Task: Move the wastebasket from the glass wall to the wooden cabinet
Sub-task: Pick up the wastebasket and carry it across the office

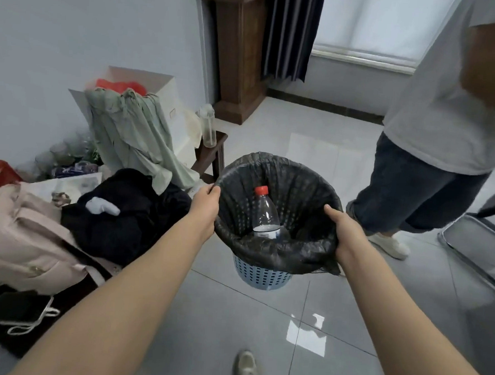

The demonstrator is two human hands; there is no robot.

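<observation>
A blue perforated wastebasket [259, 276] lined with a black plastic bag is held above the grey tiled floor at the frame's middle. A clear plastic bottle with a red cap [263, 214] stands tilted inside it. My left hand [206, 205] grips the basket's left rim and my right hand [343, 231] grips its right rim, fingers curled over the bag. The dark wooden cabinet [238, 53] stands against the far wall, beyond the basket and slightly left.
A low surface at the left is piled with clothes, a pink bag [26, 237], a white box [147, 94] and a phone [15, 308]. Another person [436, 117] stands at the right, close to the basket. A metal-framed object [474, 247] lies at far right.
</observation>
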